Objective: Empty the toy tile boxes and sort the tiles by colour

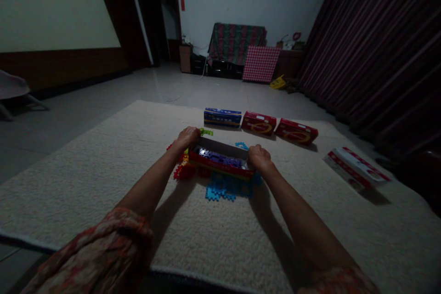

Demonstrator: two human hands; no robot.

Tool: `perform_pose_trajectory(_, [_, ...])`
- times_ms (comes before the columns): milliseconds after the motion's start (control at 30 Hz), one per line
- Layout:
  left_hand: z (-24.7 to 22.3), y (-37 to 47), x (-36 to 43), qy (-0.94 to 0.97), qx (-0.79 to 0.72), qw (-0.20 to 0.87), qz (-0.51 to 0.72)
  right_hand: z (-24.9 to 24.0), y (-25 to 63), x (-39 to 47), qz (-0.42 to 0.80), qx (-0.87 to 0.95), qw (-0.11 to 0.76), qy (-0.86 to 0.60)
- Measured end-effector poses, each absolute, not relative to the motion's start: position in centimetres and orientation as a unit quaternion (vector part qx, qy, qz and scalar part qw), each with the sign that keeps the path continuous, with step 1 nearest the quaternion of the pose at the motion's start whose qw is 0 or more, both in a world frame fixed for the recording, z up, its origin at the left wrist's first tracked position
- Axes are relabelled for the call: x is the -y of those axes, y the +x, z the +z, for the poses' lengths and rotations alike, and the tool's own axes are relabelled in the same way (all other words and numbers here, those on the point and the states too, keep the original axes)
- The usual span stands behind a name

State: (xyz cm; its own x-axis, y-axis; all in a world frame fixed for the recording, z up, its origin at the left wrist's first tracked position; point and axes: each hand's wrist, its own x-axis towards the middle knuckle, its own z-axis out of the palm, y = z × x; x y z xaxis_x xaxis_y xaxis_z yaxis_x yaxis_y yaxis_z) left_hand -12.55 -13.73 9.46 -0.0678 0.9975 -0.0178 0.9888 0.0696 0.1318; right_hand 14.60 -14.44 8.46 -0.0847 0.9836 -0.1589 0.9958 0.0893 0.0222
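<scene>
Between my two hands is an open red box (220,168), long and shallow, with purple toothed pieces (220,158) inside that look partly wrapped in shiny clear plastic. My left hand (189,137) grips its left end, fingers closed over the rim. At the opposite end my right hand (259,157) is closed on the box edge. Under and around the box lie blue toothed plastic pieces (220,189), red gear-like pieces (184,171) and a green piece (206,132). The box hides part of these pieces.
A blue box (222,117) and two red boxes (259,123) stand in a row on the cream carpet (103,161) beyond my hands. To the right sits a white-and-red box (358,167). Against the far wall is a cloth-covered object (237,42); dark curtains (372,46) hang on the right.
</scene>
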Motion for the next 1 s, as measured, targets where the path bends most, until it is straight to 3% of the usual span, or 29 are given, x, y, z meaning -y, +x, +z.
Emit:
perform_pose_trajectory(333, [6.7,-14.1,13.3,0.673,-0.731,0.008,0.110,9.2,15.4,14.6,-0.048,-0.736,0.031,0.674])
perform_pose_trajectory(533, [6.2,-14.5,14.0,0.647,-0.744,-0.020,0.164,10.0,15.4,14.8,0.013,-0.749,-0.103,0.654])
perform_pose_trajectory(767, [5.9,-14.2,14.0,0.622,-0.747,-0.061,0.226,7.3,15.4,13.6,0.031,-0.756,-0.251,0.603])
perform_pose_trajectory(1000, [5.0,-13.3,14.5,0.598,-0.766,-0.067,0.226,5.7,15.4,13.0,0.011,-0.756,-0.313,0.575])
